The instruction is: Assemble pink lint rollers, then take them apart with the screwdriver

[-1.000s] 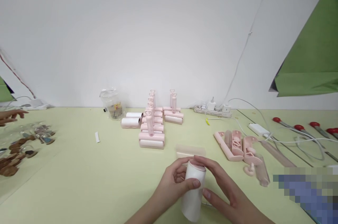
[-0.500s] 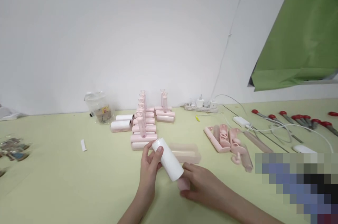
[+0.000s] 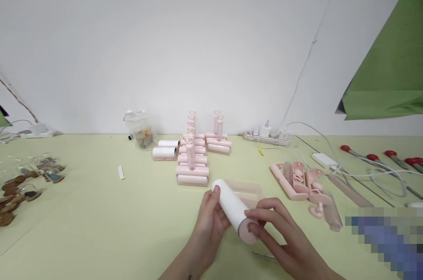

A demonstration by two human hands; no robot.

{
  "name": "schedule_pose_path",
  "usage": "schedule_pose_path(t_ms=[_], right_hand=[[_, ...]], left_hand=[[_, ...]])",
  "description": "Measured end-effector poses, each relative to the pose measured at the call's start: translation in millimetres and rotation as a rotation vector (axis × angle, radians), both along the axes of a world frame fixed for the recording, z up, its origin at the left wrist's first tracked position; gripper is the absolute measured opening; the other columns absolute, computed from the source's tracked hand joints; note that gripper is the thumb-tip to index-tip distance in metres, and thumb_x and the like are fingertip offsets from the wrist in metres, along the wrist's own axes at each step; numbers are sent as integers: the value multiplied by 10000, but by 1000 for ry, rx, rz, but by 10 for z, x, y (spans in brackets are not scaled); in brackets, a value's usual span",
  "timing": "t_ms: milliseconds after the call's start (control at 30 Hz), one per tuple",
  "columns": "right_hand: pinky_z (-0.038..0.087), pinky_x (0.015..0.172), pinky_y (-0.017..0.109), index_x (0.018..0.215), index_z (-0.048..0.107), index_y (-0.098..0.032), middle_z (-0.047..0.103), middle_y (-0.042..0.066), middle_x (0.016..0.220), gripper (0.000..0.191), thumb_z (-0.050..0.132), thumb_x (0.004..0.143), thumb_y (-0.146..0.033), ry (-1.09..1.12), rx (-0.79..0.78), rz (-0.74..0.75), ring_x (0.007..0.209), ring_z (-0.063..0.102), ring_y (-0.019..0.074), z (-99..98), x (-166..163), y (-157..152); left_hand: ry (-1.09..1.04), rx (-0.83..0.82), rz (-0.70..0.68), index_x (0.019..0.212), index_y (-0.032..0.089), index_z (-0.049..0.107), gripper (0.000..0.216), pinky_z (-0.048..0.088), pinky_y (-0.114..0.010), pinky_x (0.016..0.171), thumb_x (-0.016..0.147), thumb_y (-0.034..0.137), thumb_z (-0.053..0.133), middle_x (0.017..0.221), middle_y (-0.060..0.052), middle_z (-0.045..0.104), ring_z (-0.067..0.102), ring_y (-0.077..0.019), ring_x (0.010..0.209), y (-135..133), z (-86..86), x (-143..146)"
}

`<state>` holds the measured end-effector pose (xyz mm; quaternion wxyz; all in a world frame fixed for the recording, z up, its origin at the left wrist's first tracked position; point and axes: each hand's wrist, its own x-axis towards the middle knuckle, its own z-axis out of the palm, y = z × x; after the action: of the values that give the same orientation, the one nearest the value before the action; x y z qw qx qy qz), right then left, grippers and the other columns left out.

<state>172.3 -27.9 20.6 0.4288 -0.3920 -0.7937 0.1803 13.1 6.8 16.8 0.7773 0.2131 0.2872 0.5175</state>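
Observation:
A white lint-roller refill roll [image 3: 231, 204] is tilted in front of me, its lower end toward the right. My left hand [image 3: 209, 222] is closed round its upper left part, thumb on top. My right hand [image 3: 283, 229] is at the lower end, fingers pinched on a pale pink round end piece [image 3: 247, 231] that sits at the roll's mouth. How far that piece goes into the roll is hidden. Behind the roll lies a clear pinkish plastic cover [image 3: 253, 192]. Under my right hand shows a thin metal piece [image 3: 262, 255], mostly covered.
Several pink lint rollers [image 3: 192, 171] stand in rows behind my hands, with white rolls [image 3: 164, 153] and a plastic bag [image 3: 142, 132] to their left. Loose pink parts [image 3: 299, 181] lie right, near a power strip [image 3: 267, 138], cables and red-tipped tools [image 3: 373, 157]. Small items [image 3: 31, 189] lie far left.
The pink end piece, earlier below the roll in my right hand, is now at the roll's lower end. The view has swung left, so things appear farther right.

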Motion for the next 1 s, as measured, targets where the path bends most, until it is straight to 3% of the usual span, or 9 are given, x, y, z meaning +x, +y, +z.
schedule_pose_path(t_ms=[133,300,467,567,733,1000], right_hand=[[478,654,239,1142,452,-277,474,47,892,324,443,858,-120,-83,178,-9,828,518,173,-111,27,-30],[488,687,242,1130,468,-279,498,52,899,318,444,858,-117,-128,251,-19,823,539,179,-134,88,-30],[493,697,219,1151,451,-304,536,31,904,393,580,806,-167,-141,299,26,785,572,166,-159,88,-26],[490,693,217,1148,453,-290,530,36,891,352,552,828,-182,-141,291,14,774,569,162,-131,66,-38],[477,697,224,1009,508,-282,499,30,858,154,493,862,-238,-56,172,-44,810,535,167,-63,29,-60],[477,630,218,1035,496,-285,510,28,866,229,493,846,-156,10,155,-24,776,531,159,-78,-11,-65]], left_hand=[[-62,-35,-71,822,159,481,289,408,-254,694,779,440,534,737,-20,516,532,-147,729,-47,-74,42],[-104,-76,-192,951,124,512,447,390,-273,749,771,532,479,798,-68,578,546,-196,809,-44,-99,54],[-94,-145,-308,917,74,552,494,378,-245,622,763,537,475,690,-61,561,532,-180,662,-65,-71,69],[-94,-170,-302,875,79,561,471,363,-234,577,761,530,483,672,-52,544,500,-153,590,-89,-42,72],[-94,-197,-221,850,117,549,410,382,-232,665,783,514,469,699,-42,543,516,-150,651,-105,-14,73],[-85,-129,-217,958,155,504,425,395,-279,738,742,521,529,779,-51,585,556,-182,752,-91,-89,76]])
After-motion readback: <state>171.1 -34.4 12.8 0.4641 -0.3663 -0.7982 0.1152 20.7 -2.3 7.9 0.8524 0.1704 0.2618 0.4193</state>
